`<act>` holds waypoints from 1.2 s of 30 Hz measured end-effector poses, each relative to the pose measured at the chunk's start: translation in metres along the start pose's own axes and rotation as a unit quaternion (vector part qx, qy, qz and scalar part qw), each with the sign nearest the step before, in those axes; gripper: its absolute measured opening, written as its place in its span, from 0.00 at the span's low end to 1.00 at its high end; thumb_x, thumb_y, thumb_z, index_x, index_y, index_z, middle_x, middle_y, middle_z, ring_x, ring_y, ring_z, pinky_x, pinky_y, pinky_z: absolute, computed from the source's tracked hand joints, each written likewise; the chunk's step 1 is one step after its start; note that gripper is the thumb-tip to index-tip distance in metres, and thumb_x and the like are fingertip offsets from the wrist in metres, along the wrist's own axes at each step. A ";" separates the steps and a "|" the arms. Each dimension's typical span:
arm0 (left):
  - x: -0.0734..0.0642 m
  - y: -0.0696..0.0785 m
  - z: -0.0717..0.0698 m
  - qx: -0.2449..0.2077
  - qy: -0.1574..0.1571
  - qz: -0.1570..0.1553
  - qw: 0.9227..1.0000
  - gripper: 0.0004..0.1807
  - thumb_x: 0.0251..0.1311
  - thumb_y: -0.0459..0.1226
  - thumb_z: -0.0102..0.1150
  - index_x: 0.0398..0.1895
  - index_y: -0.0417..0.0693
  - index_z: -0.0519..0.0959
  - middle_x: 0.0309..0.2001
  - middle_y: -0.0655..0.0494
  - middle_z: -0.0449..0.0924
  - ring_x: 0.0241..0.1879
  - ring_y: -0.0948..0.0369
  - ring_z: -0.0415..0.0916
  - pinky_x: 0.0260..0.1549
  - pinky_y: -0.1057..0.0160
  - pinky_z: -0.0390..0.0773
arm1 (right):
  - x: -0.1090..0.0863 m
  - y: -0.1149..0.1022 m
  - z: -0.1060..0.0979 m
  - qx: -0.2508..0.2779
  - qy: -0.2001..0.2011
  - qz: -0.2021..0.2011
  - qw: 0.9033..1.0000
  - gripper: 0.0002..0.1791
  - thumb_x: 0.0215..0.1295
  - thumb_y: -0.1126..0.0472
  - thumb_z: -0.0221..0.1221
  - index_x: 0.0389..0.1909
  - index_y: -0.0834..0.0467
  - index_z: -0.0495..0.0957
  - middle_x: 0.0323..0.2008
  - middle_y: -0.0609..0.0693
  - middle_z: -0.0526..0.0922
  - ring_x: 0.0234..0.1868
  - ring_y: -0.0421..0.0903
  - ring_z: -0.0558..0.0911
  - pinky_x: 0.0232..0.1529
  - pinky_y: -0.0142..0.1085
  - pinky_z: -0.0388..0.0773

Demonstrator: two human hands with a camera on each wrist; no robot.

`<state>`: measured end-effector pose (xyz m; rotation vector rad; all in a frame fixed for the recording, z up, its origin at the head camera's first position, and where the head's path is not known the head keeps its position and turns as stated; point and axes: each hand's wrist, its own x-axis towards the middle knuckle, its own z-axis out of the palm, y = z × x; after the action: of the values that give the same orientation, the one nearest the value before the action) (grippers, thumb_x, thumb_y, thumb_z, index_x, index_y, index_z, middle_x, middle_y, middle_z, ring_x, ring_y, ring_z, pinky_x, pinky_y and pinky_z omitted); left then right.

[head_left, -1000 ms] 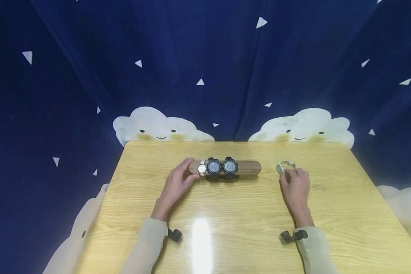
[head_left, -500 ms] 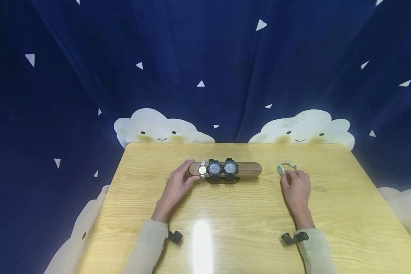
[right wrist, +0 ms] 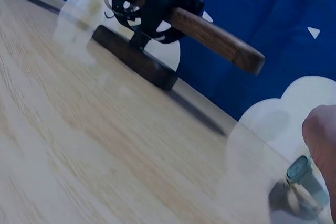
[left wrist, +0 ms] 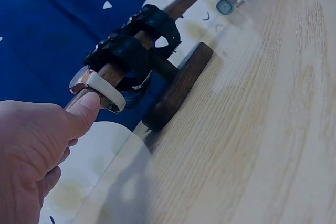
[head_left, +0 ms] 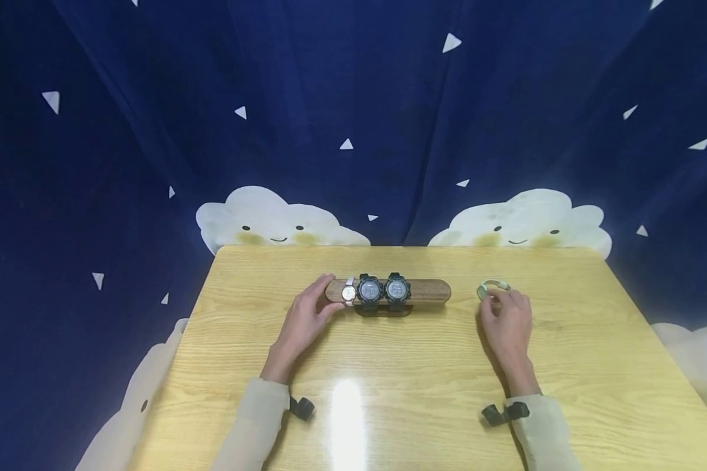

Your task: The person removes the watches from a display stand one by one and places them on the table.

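A wooden watch stand (head_left: 429, 291) stands on the table with watches round its bar. My left hand (head_left: 308, 315) grips the bar's left end, thumb in front, right by a white-strapped watch (head_left: 348, 293). Two bulky black digital watches (head_left: 370, 290) sit beside that one, toward the middle. On the right, a pale green watch (head_left: 482, 291) rests on the table, its strap (head_left: 497, 284) curved in a loop. My right hand (head_left: 509, 325) is bent over it, thumb and fingertips close above; a small gap shows in the left wrist view. The hand partly hides the strap.
The wooden table (head_left: 412, 386) has its far edge against a dark blue curtain (head_left: 389, 98) with white triangles and clouds. The right part of the stand's bar juts out past its base (right wrist: 136, 61). Black wrist mounts (head_left: 493, 415) sit at both sleeves.
My right hand shifts slightly left, its fingertips coming further over the pale green watch. The left hand keeps its grip on the stand, and the watches on the bar stay put.
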<state>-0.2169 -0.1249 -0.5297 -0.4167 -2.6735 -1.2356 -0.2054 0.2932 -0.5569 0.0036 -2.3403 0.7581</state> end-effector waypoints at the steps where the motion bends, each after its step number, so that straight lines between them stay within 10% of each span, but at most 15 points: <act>1: 0.000 0.000 0.000 0.000 -0.001 0.000 1.000 0.38 0.63 0.47 0.72 0.75 0.47 0.72 0.75 0.39 0.68 0.75 0.44 0.65 0.75 0.45 0.63 | 0.000 -0.002 0.000 0.007 0.002 -0.002 1.000 0.07 0.62 0.73 0.66 0.40 0.70 0.86 0.34 0.64 0.85 0.38 0.60 0.75 0.39 0.44 0.66; 17: 0.000 0.001 0.000 0.007 0.004 -0.001 1.000 0.37 0.62 0.46 0.73 0.74 0.49 0.73 0.74 0.40 0.69 0.74 0.44 0.67 0.75 0.45 0.64 | -0.004 -0.061 0.011 0.100 0.077 -0.075 0.989 0.09 0.59 0.71 0.62 0.38 0.71 0.85 0.30 0.63 0.79 0.35 0.58 0.75 0.40 0.37 0.67; 36: -0.001 0.001 0.002 0.002 0.004 0.002 1.000 0.37 0.63 0.46 0.72 0.75 0.50 0.72 0.75 0.39 0.68 0.75 0.45 0.66 0.75 0.46 0.63 | -0.031 -0.102 0.034 0.107 0.002 -0.092 0.990 0.19 0.59 0.58 0.69 0.45 0.69 0.85 0.35 0.62 0.80 0.40 0.54 0.74 0.40 0.39 0.70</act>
<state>-0.2160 -0.1230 -0.5303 -0.4159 -2.6655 -1.2290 -0.1815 0.1848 -0.5434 0.3074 -2.2059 0.9101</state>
